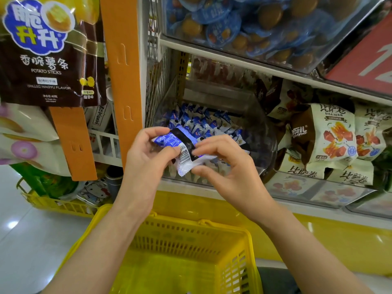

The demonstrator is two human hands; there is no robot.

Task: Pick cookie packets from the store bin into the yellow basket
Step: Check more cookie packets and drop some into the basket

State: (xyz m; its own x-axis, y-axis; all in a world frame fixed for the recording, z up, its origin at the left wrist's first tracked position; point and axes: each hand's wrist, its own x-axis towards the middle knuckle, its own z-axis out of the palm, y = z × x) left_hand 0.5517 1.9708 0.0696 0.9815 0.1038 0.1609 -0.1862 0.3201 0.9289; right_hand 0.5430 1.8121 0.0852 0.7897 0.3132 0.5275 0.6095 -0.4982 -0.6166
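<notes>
Pinched between both of your hands, the cookie packet [182, 149] hangs just in front of the store bin [267, 149]. Your left hand [148, 153] curls fingers and thumb round its blue end, and your right hand [229, 166] nips the white end between thumb and fingertips, both forearms rising from below. Directly beneath, the yellow basket [191, 225] stands open-topped, with more packets [203, 122] heaped in the bin behind; an orange post [121, 81] stands close by your left hand, a shelf edge [233, 58] runs overhead, and snack bags [333, 134] fill the space to your right.
</notes>
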